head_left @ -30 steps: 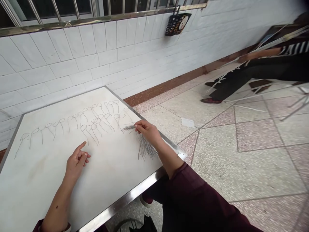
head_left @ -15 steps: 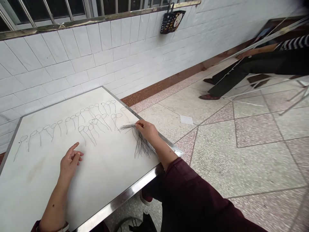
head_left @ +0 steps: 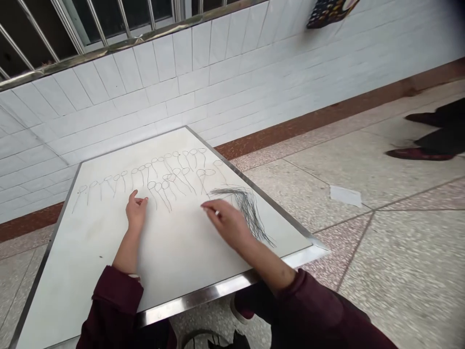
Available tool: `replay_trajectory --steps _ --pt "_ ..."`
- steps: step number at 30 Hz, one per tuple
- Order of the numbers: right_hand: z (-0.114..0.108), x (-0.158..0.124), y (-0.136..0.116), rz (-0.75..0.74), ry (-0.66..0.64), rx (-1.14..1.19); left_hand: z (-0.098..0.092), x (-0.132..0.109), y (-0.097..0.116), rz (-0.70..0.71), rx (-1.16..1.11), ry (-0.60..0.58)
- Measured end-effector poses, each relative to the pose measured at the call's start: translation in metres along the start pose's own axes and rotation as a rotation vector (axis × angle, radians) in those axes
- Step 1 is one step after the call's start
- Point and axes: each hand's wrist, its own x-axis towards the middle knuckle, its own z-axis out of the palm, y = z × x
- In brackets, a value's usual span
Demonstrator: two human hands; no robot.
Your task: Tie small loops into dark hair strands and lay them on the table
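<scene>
On the white tabletop (head_left: 181, 252), thin dark wire-like strands with looped ends (head_left: 165, 186) lie spread in uneven rows. A bent bundle of loose dark strands (head_left: 250, 213) rests near the right edge. My right hand (head_left: 230, 223) is just left of this bundle, thumb and forefinger pinched together. Anything between those fingertips is too thin to make out. Farther left, my left hand (head_left: 136, 211) hovers by the looped strands, thumb and forefinger apart, with nothing visible in it.
Metal trim (head_left: 203, 293) borders the table. A tiled wall (head_left: 145, 102) with a barred window (head_left: 119, 19) stands behind, and a dark patterned bag (head_left: 329, 12) hangs there. On the floor lies a white sheet (head_left: 346, 196); another person's shoes (head_left: 419, 154) are at right.
My right hand has left the strand bundle and moved leftward, toward me. My left hand has moved nearer the looped strands. The view has swung left, pushing the other person mostly out of frame.
</scene>
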Motion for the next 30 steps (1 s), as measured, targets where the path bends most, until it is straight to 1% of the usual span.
replay_trajectory --steps 1,3,5,7,10,15,17,19,22,25,27,29,30 --pt "0.011 -0.007 -0.008 -0.034 -0.088 0.026 0.005 0.005 0.003 -0.009 0.025 0.007" --pt "0.028 -0.018 -0.016 -0.065 -0.197 0.042 0.013 0.014 0.007 -0.025 0.081 0.009" --pt "0.039 -0.023 -0.017 -0.059 -0.242 0.031 0.019 0.019 0.010 -0.035 0.132 0.007" --pt "0.042 -0.023 -0.014 -0.046 -0.245 0.021 0.022 0.021 0.012 -0.041 0.167 0.008" --pt "0.042 -0.020 -0.011 -0.038 -0.235 0.013 0.017 0.019 0.012 -0.037 0.188 0.022" --pt "0.048 -0.019 -0.014 -0.047 -0.254 0.016 -0.005 0.004 0.005 -0.065 0.135 0.074" --pt "0.051 -0.018 -0.017 -0.026 -0.276 0.055 -0.013 -0.007 0.002 -0.091 0.060 0.071" --pt "0.054 -0.014 -0.020 0.026 -0.303 0.125 -0.018 -0.021 0.002 -0.121 -0.053 0.029" --pt "0.057 -0.006 -0.025 0.202 -0.347 0.305 -0.019 -0.052 0.006 -0.156 -0.249 -0.087" --pt "0.061 0.004 -0.032 0.378 -0.382 0.533 -0.015 -0.087 0.016 -0.172 -0.434 -0.183" --pt "0.064 0.008 -0.037 0.419 -0.395 0.656 -0.012 -0.107 0.021 -0.207 -0.656 -0.241" --pt "0.067 0.010 -0.043 0.427 -0.392 0.759 -0.010 -0.123 0.025 -0.205 -0.713 -0.249" --pt "0.068 0.010 -0.045 0.425 -0.380 0.802 -0.008 -0.128 0.026 -0.188 -0.685 -0.238"
